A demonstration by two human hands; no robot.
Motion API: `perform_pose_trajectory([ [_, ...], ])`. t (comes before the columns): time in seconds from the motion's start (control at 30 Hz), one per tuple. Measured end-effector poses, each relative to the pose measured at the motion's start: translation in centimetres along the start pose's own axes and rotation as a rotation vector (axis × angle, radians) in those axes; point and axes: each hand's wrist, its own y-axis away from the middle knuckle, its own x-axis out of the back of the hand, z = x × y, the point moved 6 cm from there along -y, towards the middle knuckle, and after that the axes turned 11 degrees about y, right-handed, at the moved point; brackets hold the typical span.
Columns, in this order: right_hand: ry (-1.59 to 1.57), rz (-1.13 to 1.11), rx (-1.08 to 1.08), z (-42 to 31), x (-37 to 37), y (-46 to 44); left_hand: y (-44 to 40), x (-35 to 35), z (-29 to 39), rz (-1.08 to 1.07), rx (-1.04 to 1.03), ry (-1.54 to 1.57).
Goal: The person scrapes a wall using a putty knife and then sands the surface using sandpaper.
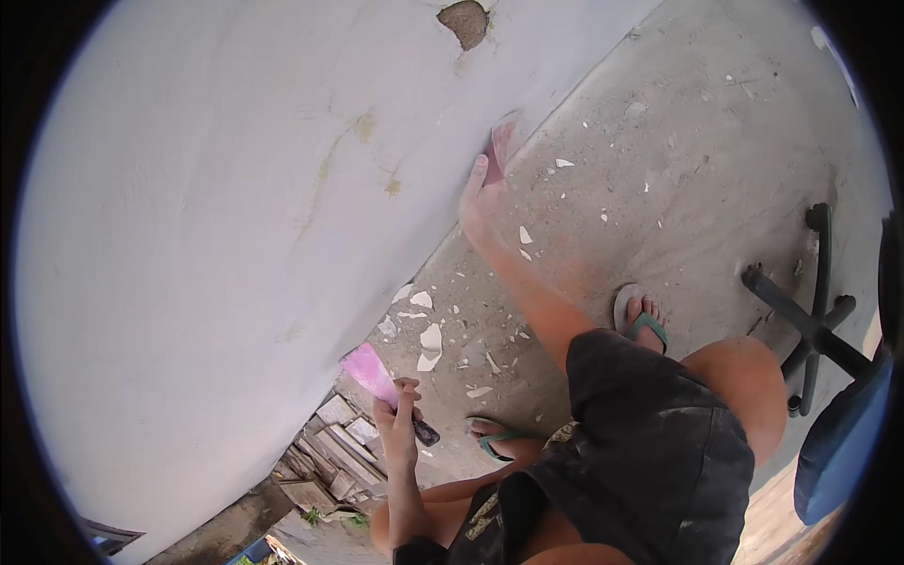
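My left hand (399, 414) is wrapped round the black handle of a putty knife (371, 373). The knife's pink, whitish-smeared blade points at the wall's lower edge; I cannot tell if it touches. Farther along, my right hand (480, 195) presses a dusty reddish sheet, which looks like sandpaper (502, 143), to the foot of the white wall (235, 188). The thumb lies on top of the sheet and the other fingers are mostly hidden. Yellowish stains (363, 127) and a hole showing bare brown material (464, 24) mark the wall above.
White flakes (430, 347) litter the concrete floor (697, 169) between the hands and the sandalled feet (645, 315). Stacked broken tiles or boards (344, 452) lie by the wall's near end. A black chair base (815, 330) and a blue seat (843, 443) stand at the right.
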Motion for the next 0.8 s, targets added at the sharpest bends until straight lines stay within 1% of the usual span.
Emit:
perform_pose_trajectory([
  [0.07, -0.103, -0.053, 0.192, -0.1, -1.6, 2.9, -0.6, -0.1, -0.2, -0.021, -0.045, 0.016],
  [0.1, -0.167, -0.053, 0.173, 0.0, -1.5, 2.3, -0.6, 0.1, -0.3, -0.051, -0.01, -0.018],
  [0.13, -0.221, -0.055, 0.146, 0.2, -1.1, 1.6, -0.2, 0.2, 0.0, -0.045, -0.022, -0.024],
  [0.2, -0.098, 0.211, 0.023, -1.1, 0.2, -6.9, 0.0, -0.4, 0.8, -0.04, -0.056, -0.013],
  [0.23, -0.089, 0.172, -0.283, -1.0, 0.9, -11.0, 0.1, -0.3, 0.7, -0.021, -0.074, 0.016],
  [0.27, 0.032, 0.249, -0.291, -0.4, 1.8, -14.8, 0.0, 0.0, 0.3, -0.01, -0.038, -0.004],
  [0.37, -0.064, 0.003, -0.361, 2.2, 2.2, -15.7, 0.0, 0.5, -0.1, 0.01, 0.021, -0.031],
  [0.4, 0.078, 0.134, -0.161, 3.0, 1.9, -13.3, -0.1, 0.0, 0.1, 0.006, 0.012, -0.023],
  [0.43, 0.214, 0.266, 0.031, 4.0, 1.1, -8.5, -0.1, -0.4, 0.3, 0.005, 0.004, -0.022],
  [0.47, 0.028, 0.085, -0.035, 4.5, -0.2, -4.4, -0.1, -1.1, 0.6, -0.022, -0.017, -0.013],
  [0.53, -0.078, -0.033, 0.124, 1.6, -1.6, 0.0, -0.3, -2.1, 1.4, -0.061, -0.06, -0.02],
  [0.57, -0.061, -0.016, 0.2, 0.7, -0.9, -0.2, -0.2, -2.0, 1.2, -0.087, -0.069, -0.004],
  [0.63, -0.025, 0.014, 0.398, -5.5, 0.9, -5.6, 0.2, -2.5, 1.3, -0.091, -0.04, -0.011],
  [0.73, -0.044, 0.045, 0.1, -1.1, 1.1, -11.3, -0.2, -2.7, 1.6, -0.083, -0.026, -0.037],
  [0.8, -0.092, 0.12, 0.009, 0.0, 1.3, -10.8, -0.1, -2.7, 1.9, -0.046, -0.058, -0.021],
])
